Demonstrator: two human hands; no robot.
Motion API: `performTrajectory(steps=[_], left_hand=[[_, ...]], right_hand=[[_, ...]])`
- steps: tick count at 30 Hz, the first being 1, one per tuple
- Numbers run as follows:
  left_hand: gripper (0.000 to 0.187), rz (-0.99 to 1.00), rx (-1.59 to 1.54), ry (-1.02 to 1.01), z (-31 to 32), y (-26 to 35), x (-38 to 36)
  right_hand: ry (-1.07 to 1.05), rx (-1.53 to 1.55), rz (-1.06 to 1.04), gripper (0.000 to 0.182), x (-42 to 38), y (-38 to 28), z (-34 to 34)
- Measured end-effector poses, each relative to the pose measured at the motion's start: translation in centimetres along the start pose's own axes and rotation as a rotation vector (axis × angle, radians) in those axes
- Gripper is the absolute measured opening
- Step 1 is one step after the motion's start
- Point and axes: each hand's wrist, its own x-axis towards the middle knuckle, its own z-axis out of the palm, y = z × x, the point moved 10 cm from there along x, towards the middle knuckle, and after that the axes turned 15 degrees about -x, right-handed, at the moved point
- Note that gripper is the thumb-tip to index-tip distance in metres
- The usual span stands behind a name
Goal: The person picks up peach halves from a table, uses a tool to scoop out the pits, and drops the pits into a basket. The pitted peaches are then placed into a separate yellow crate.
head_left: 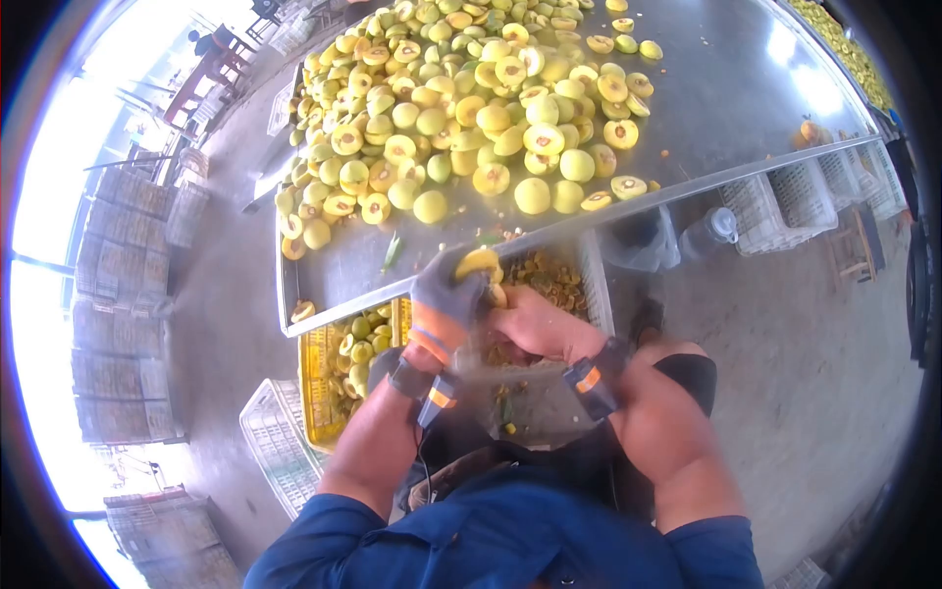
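My left hand (442,302), in a grey and orange glove, is closed around a halved yellow peach (479,262) at the table's near edge. Its cut side is partly covered by the fingers. My right hand (542,326), bare, is curled close against the fruit and the glove. What the right fingers grip, if anything, is hidden. Just below both hands is a pale crate (599,285) with brown pits and scraps (549,278) in it. A heap of yellow-green peaches (430,120), many halved with reddish centres, covers much of the metal table (706,93).
A yellow crate (316,388) with peach halves stands at my left, beside a white crate (275,432). White baskets (775,206) and a clear plastic jug (708,234) sit under the table's right side. Stacked crates (123,294) line the left.
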Motion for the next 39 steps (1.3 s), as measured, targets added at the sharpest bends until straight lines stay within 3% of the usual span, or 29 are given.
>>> performTrajectory(steps=[1,4,6,7,8,11,16,19,20,24,29,31,33,34,36,38,39], left_hand=[[0.039,0.0,-0.023,-0.019,0.0,0.1,-0.2],[0.041,0.012,-0.045,-0.082,0.2,0.3,1.2],[0.043,-0.076,-0.474,-0.152,0.1,-0.6,1.2],[0.043,-0.119,-0.688,-0.19,0.4,-1.0,1.4],[0.05,0.049,-0.656,-0.125,0.0,-1.2,1.3],[0.053,0.473,0.335,-0.017,0.6,1.1,0.1],[0.042,0.751,0.346,-0.037,1.4,2.1,-0.2],[0.037,0.719,0.178,-0.286,2.2,1.5,0.1],[0.033,0.5,0.095,-0.327,2.2,0.5,1.1],[0.027,0.689,0.286,-0.068,-1.5,2.4,0.3],[0.029,0.347,0.063,-0.03,-7.2,0.4,-1.9],[0.027,0.327,0.181,0.014,-10.4,0.8,-4.3],[0.022,0.04,0.046,0.211,-16.9,-3.1,-6.3],[0.023,0.02,-0.002,0.253,-19.9,-5.0,-7.7],[0.027,-0.002,0.319,0.311,-23.0,-4.7,-8.1],[0.029,-0.006,1.054,0.326,-23.7,-2.4,-7.7],[0.03,0.05,0.916,0.332,-23.1,-1.5,-6.6]], right_hand=[[-0.063,0.051,-0.021,0.024,-0.3,-0.4,0.7],[0.17,-0.129,-0.357,0.025,0.3,-2.8,-1.1],[0.325,-0.112,-0.496,0.024,0.2,-3.1,-1.1],[0.274,-0.144,-0.462,0.024,0.8,-2.3,-0.8],[0.219,-0.174,-0.424,0.024,0.6,-2.8,-0.9],[0.014,-0.078,-0.238,0.019,0.2,-2.5,-0.1],[-0.302,0.462,0.096,0.024,-0.4,0.4,3.0],[-0.399,0.531,0.118,0.024,-1.1,0.8,4.7],[-0.409,0.545,0.108,0.025,-1.8,0.1,4.9],[-0.345,0.511,0.093,0.028,-2.7,0.0,5.2],[-0.261,0.365,0.224,0.033,-1.6,3.7,6.1],[-0.203,0.379,0.269,0.032,-1.7,4.3,6.0],[-0.194,0.38,0.244,0.032,-2.0,3.9,5.9],[-0.188,0.384,0.231,0.032,-2.1,3.8,5.8],[-0.164,0.381,0.164,0.026,-1.7,3.6,5.5],[-0.138,0.374,0.104,0.024,-1.4,3.0,5.0],[-0.124,0.367,0.074,0.023,-1.3,2.4,4.6]])
